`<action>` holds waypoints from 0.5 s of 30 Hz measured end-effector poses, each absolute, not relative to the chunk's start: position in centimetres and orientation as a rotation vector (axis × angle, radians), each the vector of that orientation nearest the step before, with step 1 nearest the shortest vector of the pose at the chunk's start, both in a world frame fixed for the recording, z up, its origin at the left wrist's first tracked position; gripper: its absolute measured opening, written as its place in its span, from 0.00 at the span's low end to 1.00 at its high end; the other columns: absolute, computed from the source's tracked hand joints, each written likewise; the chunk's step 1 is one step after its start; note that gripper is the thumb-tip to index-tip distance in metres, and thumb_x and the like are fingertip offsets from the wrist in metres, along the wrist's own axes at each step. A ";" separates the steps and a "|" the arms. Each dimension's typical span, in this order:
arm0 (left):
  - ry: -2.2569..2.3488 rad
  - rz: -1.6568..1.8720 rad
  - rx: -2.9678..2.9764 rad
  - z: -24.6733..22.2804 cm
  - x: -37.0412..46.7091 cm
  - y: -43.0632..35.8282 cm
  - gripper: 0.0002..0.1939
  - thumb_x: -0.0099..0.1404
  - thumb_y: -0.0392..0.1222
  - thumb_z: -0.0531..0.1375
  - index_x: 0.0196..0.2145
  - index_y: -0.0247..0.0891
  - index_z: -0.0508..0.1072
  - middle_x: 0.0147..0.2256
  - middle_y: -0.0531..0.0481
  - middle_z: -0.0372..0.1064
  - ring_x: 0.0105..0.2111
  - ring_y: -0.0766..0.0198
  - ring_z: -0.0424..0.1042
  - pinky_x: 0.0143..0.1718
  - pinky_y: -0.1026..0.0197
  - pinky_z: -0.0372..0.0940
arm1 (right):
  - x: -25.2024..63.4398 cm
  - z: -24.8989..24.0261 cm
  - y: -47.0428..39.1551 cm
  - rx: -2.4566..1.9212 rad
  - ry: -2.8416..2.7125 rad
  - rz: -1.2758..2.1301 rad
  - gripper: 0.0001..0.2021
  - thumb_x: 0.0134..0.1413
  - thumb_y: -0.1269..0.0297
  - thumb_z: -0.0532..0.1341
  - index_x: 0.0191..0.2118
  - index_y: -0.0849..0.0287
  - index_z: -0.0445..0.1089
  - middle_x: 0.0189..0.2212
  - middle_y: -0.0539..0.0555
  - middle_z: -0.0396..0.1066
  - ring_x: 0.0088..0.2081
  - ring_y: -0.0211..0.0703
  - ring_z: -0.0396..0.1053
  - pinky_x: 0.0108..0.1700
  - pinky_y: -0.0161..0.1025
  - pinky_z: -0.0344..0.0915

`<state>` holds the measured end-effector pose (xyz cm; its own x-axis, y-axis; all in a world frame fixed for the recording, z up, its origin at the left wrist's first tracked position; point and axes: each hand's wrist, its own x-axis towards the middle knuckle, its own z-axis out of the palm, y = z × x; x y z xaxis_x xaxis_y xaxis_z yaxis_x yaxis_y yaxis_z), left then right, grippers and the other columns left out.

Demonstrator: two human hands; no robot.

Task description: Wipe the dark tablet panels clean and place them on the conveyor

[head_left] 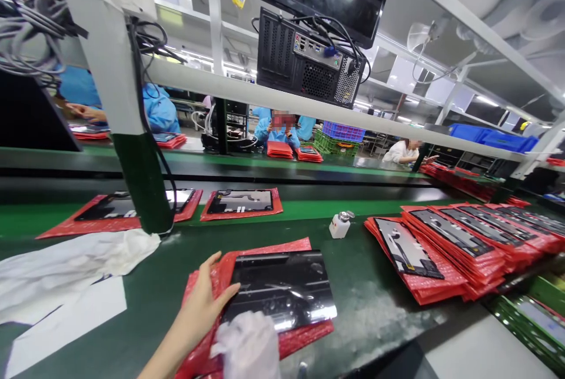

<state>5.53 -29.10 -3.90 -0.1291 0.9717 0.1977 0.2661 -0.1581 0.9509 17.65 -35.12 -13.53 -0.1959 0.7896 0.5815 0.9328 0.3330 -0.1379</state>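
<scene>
A glossy black screen panel (282,279) lies face up on red bubble-wrap bags (304,338) on the green bench. My left hand (207,296) is at its left side, thumb and fingers spread. The thumb tip touches the panel's left edge, and the other fingers lie over the bubble wrap. A bunched white cloth (249,341) covers the panel's lower left corner. My right hand seems to be inside that cloth; its fingers are hidden. Small pale spots and light reflections show on the panel's surface.
A white pump bottle (341,225) stands behind the panel. Stacks of red bags with panels (415,255) fill the right side. Two more bagged panels (242,202) lie behind, near a post (143,185). White cloth (75,255) lies left. Co-workers sit across the bench.
</scene>
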 end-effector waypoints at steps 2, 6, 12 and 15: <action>1.387 1.295 1.566 -4.4 5.5 -28.9 0.41 0.48 0.55 0.64 0.57 0.41 0.60 0.65 0.33 0.55 0.65 0.41 0.55 0.64 0.41 0.49 | 18.2 -11.8 -35.3 -1.418 -2.147 -0.166 0.05 0.60 0.68 0.59 0.35 0.54 0.72 0.29 0.50 0.73 0.30 0.42 0.70 0.34 0.38 0.65; 1.396 1.142 1.756 -5.5 5.3 -28.8 0.41 0.60 0.54 0.56 0.66 0.35 0.49 0.69 0.32 0.45 0.68 0.45 0.48 0.65 0.40 0.45 | 27.1 -5.0 -34.3 -1.683 -2.089 0.105 0.11 0.59 0.73 0.55 0.32 0.56 0.73 0.31 0.50 0.75 0.35 0.39 0.71 0.40 0.35 0.65; 1.432 1.197 1.851 -7.1 5.6 -29.0 0.36 0.67 0.51 0.49 0.67 0.35 0.45 0.65 0.31 0.54 0.65 0.47 0.55 0.64 0.41 0.52 | 31.3 1.6 -26.6 -1.772 -2.191 0.392 0.07 0.52 0.73 0.61 0.32 0.58 0.77 0.34 0.51 0.79 0.37 0.39 0.75 0.38 0.30 0.66; 1.471 1.276 1.934 -8.2 6.0 -29.2 0.33 0.68 0.49 0.48 0.67 0.35 0.47 0.65 0.32 0.55 0.65 0.48 0.55 0.63 0.43 0.54 | 28.7 1.7 -24.3 -1.734 -2.312 0.483 0.09 0.49 0.72 0.63 0.37 0.58 0.78 0.35 0.52 0.80 0.38 0.42 0.77 0.38 0.31 0.66</action>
<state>5.95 -29.22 -8.22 0.0322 0.9056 0.4229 0.5466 -0.3702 0.7511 28.69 -24.25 1.73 -0.2851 0.9581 -0.0271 0.8887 0.2536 -0.3819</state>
